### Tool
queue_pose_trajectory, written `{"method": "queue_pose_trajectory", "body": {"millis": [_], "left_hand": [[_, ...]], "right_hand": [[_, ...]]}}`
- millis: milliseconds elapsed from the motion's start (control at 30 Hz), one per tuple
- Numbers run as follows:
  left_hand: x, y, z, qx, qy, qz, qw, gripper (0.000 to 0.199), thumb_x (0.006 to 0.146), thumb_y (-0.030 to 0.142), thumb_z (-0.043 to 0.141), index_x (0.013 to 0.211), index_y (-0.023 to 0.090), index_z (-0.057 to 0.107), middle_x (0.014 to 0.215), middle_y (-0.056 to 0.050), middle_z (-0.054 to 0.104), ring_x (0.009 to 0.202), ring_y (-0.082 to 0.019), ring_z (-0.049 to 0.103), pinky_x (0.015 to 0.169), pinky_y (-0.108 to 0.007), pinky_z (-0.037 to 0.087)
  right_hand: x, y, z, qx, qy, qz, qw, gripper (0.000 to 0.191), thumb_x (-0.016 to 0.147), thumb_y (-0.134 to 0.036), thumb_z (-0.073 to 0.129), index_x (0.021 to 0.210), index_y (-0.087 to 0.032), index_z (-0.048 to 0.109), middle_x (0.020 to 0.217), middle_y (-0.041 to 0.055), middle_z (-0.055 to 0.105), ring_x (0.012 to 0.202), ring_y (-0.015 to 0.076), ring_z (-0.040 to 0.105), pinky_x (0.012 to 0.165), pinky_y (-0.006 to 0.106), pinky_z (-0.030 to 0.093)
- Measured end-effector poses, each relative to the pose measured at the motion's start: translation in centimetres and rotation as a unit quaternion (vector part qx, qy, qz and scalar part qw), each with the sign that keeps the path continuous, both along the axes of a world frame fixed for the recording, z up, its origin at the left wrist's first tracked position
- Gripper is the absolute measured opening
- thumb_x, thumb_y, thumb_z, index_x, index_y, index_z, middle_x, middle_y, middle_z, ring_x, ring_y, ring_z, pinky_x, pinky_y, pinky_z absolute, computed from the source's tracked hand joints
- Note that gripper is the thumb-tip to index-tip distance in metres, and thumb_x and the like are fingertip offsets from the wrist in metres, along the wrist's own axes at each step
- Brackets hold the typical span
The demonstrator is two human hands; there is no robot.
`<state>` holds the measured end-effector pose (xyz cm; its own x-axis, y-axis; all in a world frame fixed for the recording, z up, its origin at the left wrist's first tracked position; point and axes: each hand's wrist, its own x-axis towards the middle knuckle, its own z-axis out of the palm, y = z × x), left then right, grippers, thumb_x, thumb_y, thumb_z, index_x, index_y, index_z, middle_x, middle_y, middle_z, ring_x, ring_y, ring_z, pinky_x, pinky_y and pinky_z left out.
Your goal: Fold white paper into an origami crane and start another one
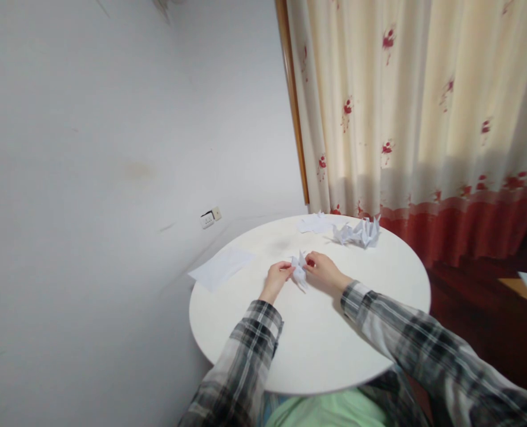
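A white folded paper crane (299,271) is held between my two hands over the middle of the round white table (308,350). My left hand (279,277) pinches its left side between thumb and fingers. On the other side, my right hand (323,270) closes on the crane's right wing. The crane's pointed tips stick up and down between the hands. Fine folds are too small to make out.
Several folded paper cranes (359,232) cluster at the back right of the table. White paper pieces (313,223) lie at the far edge, and flat sheets (222,265) overhang the left edge. A wall socket (207,221) and a curtain (379,118) are beyond.
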<state>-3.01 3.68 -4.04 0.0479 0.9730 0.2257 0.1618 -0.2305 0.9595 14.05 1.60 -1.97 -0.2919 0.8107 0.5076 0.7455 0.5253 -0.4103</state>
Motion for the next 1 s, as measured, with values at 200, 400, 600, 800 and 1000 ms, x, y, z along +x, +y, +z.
{"method": "queue_pose_trajectory", "body": {"millis": [200, 400, 600, 800, 1000], "left_hand": [[0.08, -0.32, 0.21, -0.028, -0.034, -0.002, 0.999, 0.017, 0.054, 0.023, 0.068, 0.065, 0.011, 0.061, 0.058, 0.000, 0.057, 0.051, -0.009, 0.052, 0.050, -0.019, 0.040], [0.08, -0.50, 0.38, -0.053, -0.079, -0.010, 0.995, 0.016, 0.052, 0.018, 0.069, 0.062, 0.010, 0.060, 0.057, 0.000, 0.056, 0.052, -0.007, 0.052, 0.055, -0.020, 0.043], [0.01, -0.82, 0.63, -0.063, -0.097, -0.020, 0.993, 0.017, 0.051, 0.019, 0.071, 0.061, 0.009, 0.060, 0.057, 0.000, 0.057, 0.054, -0.008, 0.053, 0.058, -0.021, 0.044], [0.20, -0.50, 0.43, -0.052, -0.062, -0.012, 0.997, 0.019, 0.052, 0.021, 0.071, 0.063, 0.011, 0.060, 0.056, 0.001, 0.056, 0.050, -0.008, 0.052, 0.051, -0.019, 0.042], [0.33, -0.82, 0.61, -0.059, -0.093, -0.032, 0.993, 0.019, 0.051, 0.019, 0.072, 0.061, 0.010, 0.059, 0.059, 0.001, 0.056, 0.054, -0.008, 0.053, 0.060, -0.022, 0.045]], "right_hand": [[0.04, -0.04, -0.08, -0.015, -0.005, -0.003, 1.000, 0.015, 0.075, -0.025, 0.047, 0.074, -0.014, 0.058, 0.072, 0.0037, 0.058, 0.063, 0.0105, 0.046, 0.058, 0.020, 0.029], [0.21, 0.05, -0.09, -0.014, -0.024, -0.016, 0.999, 0.017, 0.076, -0.027, 0.046, 0.073, -0.015, 0.057, 0.072, 0.0043, 0.059, 0.062, 0.0112, 0.046, 0.056, 0.021, 0.028], [0.21, 0.21, -0.24, -0.013, -0.033, -0.032, 0.999, 0.016, 0.075, -0.027, 0.046, 0.073, -0.015, 0.057, 0.072, 0.0048, 0.059, 0.062, 0.0115, 0.046, 0.055, 0.021, 0.027], [0.07, -0.06, -0.20, -0.004, -0.034, -0.016, 0.999, 0.014, 0.074, -0.025, 0.049, 0.073, -0.014, 0.058, 0.072, 0.0047, 0.059, 0.063, 0.0115, 0.046, 0.058, 0.021, 0.028], [0.19, -0.01, -0.06, -0.026, -0.037, -0.010, 0.999, 0.016, 0.074, -0.027, 0.050, 0.075, -0.013, 0.059, 0.074, 0.0056, 0.060, 0.066, 0.0118, 0.048, 0.060, 0.021, 0.030]]}}
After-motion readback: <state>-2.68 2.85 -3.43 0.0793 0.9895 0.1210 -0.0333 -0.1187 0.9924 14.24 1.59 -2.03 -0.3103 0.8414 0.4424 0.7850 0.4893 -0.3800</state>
